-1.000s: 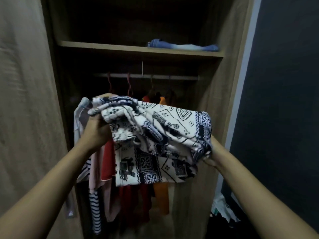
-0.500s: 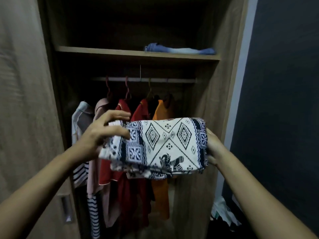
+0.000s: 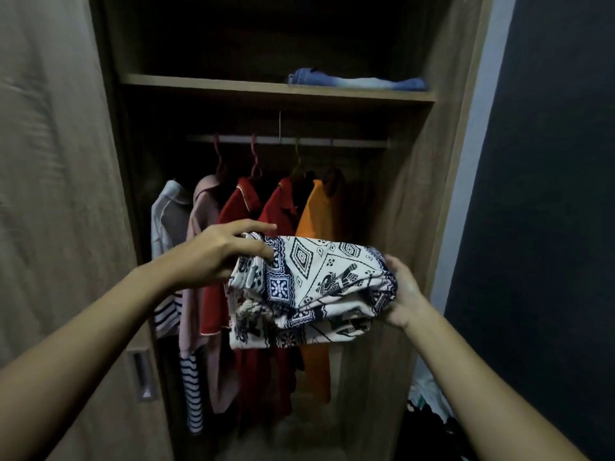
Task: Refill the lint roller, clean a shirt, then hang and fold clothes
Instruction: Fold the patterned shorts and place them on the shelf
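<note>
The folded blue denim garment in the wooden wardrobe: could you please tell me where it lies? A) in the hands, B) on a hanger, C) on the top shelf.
C: the folded blue denim garment lies flat on the wooden top shelf, above the hanging rail.

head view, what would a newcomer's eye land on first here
The black-and-white patterned folded cloth at mid-frame stands out first, held at its ends by the left hand and right hand before the open wardrobe. Behind it, red shirts and an orange garment hang from the rail, and folded blue jeans lie on the shelf above, at its right end.
</note>
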Motion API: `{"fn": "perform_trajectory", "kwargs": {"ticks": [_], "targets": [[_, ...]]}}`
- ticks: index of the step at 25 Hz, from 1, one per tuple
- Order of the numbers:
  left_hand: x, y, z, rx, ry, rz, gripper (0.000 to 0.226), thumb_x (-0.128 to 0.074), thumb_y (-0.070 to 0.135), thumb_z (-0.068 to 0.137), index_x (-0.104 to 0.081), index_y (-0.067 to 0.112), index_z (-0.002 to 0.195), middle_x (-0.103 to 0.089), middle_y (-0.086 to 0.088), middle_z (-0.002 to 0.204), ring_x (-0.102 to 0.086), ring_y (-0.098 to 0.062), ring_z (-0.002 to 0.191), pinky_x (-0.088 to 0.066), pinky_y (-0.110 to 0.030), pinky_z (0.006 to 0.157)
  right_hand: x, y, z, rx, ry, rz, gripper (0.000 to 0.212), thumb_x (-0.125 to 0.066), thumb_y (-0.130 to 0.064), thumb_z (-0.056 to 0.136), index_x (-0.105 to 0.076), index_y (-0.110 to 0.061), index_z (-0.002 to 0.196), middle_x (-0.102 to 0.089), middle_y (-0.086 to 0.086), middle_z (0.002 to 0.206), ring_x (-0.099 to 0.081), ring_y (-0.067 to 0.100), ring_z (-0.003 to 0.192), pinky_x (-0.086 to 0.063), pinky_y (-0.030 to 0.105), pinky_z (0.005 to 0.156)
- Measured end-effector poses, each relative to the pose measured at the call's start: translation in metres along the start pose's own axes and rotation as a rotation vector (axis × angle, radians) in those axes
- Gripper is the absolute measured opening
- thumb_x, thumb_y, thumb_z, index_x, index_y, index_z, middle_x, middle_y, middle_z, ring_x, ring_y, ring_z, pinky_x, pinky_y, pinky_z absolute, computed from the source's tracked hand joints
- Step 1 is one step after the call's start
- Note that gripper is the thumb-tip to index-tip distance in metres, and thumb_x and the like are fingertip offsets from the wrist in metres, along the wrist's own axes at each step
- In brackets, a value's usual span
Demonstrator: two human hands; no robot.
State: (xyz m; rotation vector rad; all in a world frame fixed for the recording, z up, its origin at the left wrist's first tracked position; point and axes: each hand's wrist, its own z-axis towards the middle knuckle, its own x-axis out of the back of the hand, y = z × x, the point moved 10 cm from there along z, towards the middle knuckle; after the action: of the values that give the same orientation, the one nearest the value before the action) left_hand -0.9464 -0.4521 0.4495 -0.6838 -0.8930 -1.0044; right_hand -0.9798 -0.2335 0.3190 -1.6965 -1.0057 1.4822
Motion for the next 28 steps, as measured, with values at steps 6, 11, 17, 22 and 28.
{"fn": "perform_trajectory", "kwargs": {"ticks": [6, 11, 17, 22, 28], "targets": [[0.009, -0.009, -0.011, 0.099, 0.128, -0.029, 0.034, -0.041, 0.029, 0.084, -0.065, 0.030, 0.107, -0.047, -0.003, 0.137, -0.049, -0.019, 0.122, -0.033, -0.004, 0.092, -0.019, -0.043, -0.017, 0.322, -0.120, -0.023, 0.063, -0.075, 0.001, 0.058, -0.044, -0.027, 0.104, -0.061, 0.014, 0.109, -0.066, 0.028, 0.087, -0.058, 0.040, 0.071], [-0.017, -0.015, -0.050, 0.260, 0.125, -0.141, 0.068, -0.073, 0.022, 0.076, -0.044, 0.062, 0.121, -0.028, 0.010, 0.150, -0.041, -0.015, 0.132, -0.045, -0.033, 0.099, -0.069, -0.094, -0.052, 0.466, -0.331, -0.127, 0.020, -0.073, -0.009, 0.053, -0.060, -0.023, 0.061, -0.071, 0.002, 0.072, -0.068, 0.014, 0.064, -0.058, 0.025, 0.058], [-0.056, -0.025, -0.073, 0.471, 0.548, -0.704, 0.060, -0.048, 0.022, 0.063, -0.061, 0.017, 0.122, -0.030, 0.008, 0.151, -0.032, -0.005, 0.137, -0.040, -0.013, 0.099, -0.111, -0.121, -0.057, 0.444, -0.357, -0.351, 0.027, -0.050, 0.005, 0.086, -0.064, -0.016, 0.094, -0.074, 0.003, 0.077, -0.070, 0.013, 0.067, -0.058, 0.023, 0.064], [-0.167, -0.009, -0.058, 0.737, 0.855, -1.863, 0.110, -0.085, 0.058, 0.046, -0.037, 0.028, 0.140, -0.055, -0.006, 0.135, -0.060, -0.026, 0.113, -0.051, -0.044, 0.087, -0.137, -0.113, -0.044, 0.397, -0.351, -0.497, 0.027, -0.049, 0.004, 0.088, -0.064, -0.015, 0.099, -0.074, 0.004, 0.079, -0.070, 0.013, 0.070, -0.058, 0.021, 0.067], [-0.173, 0.001, 0.007, 0.642, 0.683, -2.230, 0.077, -0.089, 0.040, 0.037, -0.072, 0.011, 0.107, -0.069, -0.018, 0.110, -0.064, -0.038, 0.099, -0.053, -0.050, 0.080, -0.133, -0.136, -0.013, 0.398, -0.270, -0.380, 0.022, -0.051, -0.002, 0.088, -0.062, -0.011, 0.104, -0.073, 0.008, 0.089, -0.070, 0.016, 0.077, -0.058, 0.024, 0.069]]}}
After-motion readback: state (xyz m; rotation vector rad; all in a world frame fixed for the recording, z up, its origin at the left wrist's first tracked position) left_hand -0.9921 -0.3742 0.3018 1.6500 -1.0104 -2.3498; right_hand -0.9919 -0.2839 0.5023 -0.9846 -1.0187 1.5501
